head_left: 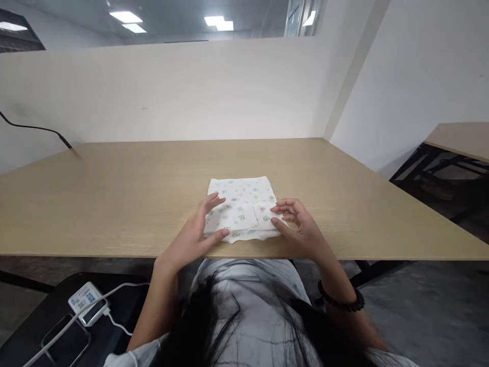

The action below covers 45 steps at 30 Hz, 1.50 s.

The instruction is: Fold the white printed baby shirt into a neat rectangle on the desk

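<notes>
A white cloth printed with small green and grey figures lies partly folded near the table's front edge. Its near part is turned over in layers, with one flap's edge running down the middle. My left hand is at the cloth's left side, thumb and fingers apart, the thumb over the lower left part. On the opposite side, my right hand has its fingers spread and slightly curled over the right edge. Whether the fingertips press on the cloth, I cannot tell. Neither hand grips anything.
The wooden table ends in front of a white wall. A black cable reaches in at the left. Below left, a black chair bears a white power bank with a cable. Another table stands at right.
</notes>
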### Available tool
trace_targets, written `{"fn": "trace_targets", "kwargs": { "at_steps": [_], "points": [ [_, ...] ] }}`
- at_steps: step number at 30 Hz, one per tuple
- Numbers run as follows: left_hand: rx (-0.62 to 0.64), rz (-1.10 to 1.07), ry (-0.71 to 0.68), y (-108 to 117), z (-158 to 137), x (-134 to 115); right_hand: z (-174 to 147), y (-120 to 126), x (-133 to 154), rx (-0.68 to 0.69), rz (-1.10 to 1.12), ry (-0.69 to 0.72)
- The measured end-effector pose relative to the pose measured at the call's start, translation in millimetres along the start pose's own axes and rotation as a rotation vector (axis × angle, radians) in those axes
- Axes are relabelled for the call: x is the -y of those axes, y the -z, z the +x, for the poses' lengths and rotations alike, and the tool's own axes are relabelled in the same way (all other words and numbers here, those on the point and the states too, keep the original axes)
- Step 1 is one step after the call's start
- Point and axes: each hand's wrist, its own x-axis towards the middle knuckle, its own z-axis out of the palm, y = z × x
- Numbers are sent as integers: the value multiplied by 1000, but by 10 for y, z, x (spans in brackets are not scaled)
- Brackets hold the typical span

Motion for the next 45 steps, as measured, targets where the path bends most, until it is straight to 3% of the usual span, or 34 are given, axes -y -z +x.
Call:
{"fn": "trace_targets", "kwargs": {
  "at_steps": [3, 5, 8, 13, 16, 22, 27, 29, 32, 35, 37, 40, 45],
  "points": [
    [35, 140, 76, 72, -124, 148, 24, -39, -23, 115, -203, 146],
    [128, 242, 77, 66, -183, 232, 16, -33, -39, 236, -337, 199],
    [241, 368, -1, 19, -262, 281, -63, 91, -49, 451, -453, 156],
    [226, 331, -147, 41, -432, 260, -289, 484, 12, 682, -358, 108],
    [186, 320, -172, 98, -491, 307, -366, 601, 5, 634, -337, 128],
    [238, 189, -183, 143, -487, 478, -376, 528, -215, 516, -386, 182],
    [99, -30, -97, 107, -502, 473, -343, 534, -228, 461, -151, 231],
    [6, -129, 33, 56, -452, 450, -289, 511, -205, 389, -66, 188],
    [-117, -269, 214, -46, -256, 441, -149, 391, -218, 155, -36, 47],
    [-260, -359, 327, -130, -6, 458, -9, 236, -275, -80, 32, -105],
    [-330, -363, 378, -155, 96, 473, 31, 171, -305, -159, 83, -180],
    [-258, -296, 363, -152, 97, 502, 11, 149, -310, -145, 38, -214],
    [-110, -90, 286, -149, -3, 572, -10, 162, -294, -22, -76, -108]
  ]
}}
